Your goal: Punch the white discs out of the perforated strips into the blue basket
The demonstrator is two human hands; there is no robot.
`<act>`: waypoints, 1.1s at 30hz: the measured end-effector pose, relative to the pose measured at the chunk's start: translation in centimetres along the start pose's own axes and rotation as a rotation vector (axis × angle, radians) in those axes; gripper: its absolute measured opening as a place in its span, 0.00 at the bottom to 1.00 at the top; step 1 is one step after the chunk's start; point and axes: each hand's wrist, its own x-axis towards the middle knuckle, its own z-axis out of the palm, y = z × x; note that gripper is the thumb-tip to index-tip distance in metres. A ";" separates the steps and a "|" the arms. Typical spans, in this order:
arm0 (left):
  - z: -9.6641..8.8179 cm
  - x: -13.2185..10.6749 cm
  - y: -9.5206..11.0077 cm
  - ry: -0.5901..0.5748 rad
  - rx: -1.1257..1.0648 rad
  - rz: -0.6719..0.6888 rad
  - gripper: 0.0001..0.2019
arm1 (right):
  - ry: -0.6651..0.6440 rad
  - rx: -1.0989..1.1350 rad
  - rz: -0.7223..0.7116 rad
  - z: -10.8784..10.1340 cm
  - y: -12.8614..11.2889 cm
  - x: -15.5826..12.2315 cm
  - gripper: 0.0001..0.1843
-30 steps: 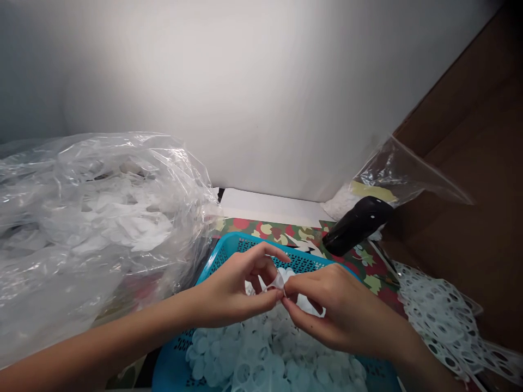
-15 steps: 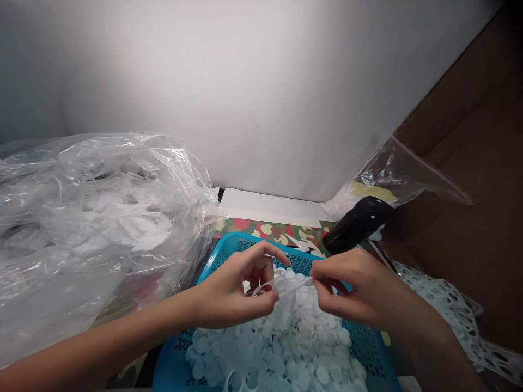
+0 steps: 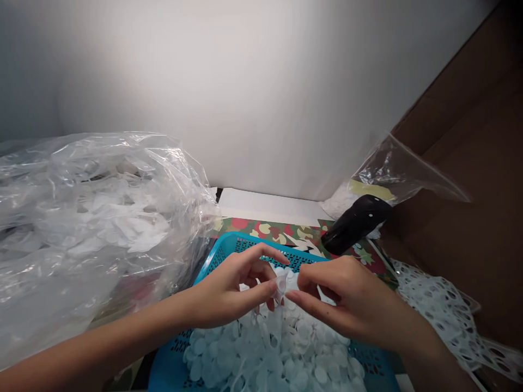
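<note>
Over a blue plastic basket (image 3: 220, 245), my left hand (image 3: 239, 286) pinches a thin white sheet with punched-out holes (image 3: 274, 326) between its thumb and bent fingers, while its index finger reaches out above. The sheet hangs down over a heap of small white discs (image 3: 321, 354) that fills much of the basket. Just to the right, my right hand (image 3: 345, 294) has its thumb and index finger apart, close to the sheet's upper edge. Its other fingers curl under, partly hidden.
A large clear plastic bag of white pieces (image 3: 122, 218) lies at the left. Behind the basket, a black handheld object (image 3: 353, 226) rests at the back right. More white perforated sheets (image 3: 439, 310) lie at the right, beside a brown cardboard wall (image 3: 469, 163).
My right hand has let go of the sheet's edge and moved left toward my left hand, its thumb and index finger parting. The sheet now hangs lower from my left hand.
</note>
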 end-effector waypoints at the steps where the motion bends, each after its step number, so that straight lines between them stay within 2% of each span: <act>1: 0.0 0.0 0.0 0.002 0.007 0.005 0.11 | 0.004 0.020 -0.007 0.2 -0.2 0.1 0.14; 6: 0.0 0.0 0.0 0.004 0.057 0.029 0.11 | -0.043 0.042 -0.021 1.0 -0.5 0.5 0.10; 13: 0.1 -0.2 0.2 -0.009 0.166 0.075 0.12 | -0.057 0.068 -0.027 0.9 -0.3 0.5 0.15; 17: 0.1 -0.3 0.2 -0.002 0.214 0.102 0.13 | -0.058 0.061 -0.019 0.9 -0.2 0.4 0.15; 21: 0.1 -0.3 0.4 -0.047 0.204 0.087 0.14 | -0.068 0.080 -0.025 0.9 -0.3 0.4 0.14; 27: 0.2 -0.3 0.5 -0.052 0.258 0.117 0.16 | -0.050 0.040 -0.030 1.4 -0.4 0.4 0.11; 33: 0.2 -0.3 0.3 -0.021 0.251 0.135 0.17 | 0.057 0.025 -0.069 1.9 -0.3 0.7 0.09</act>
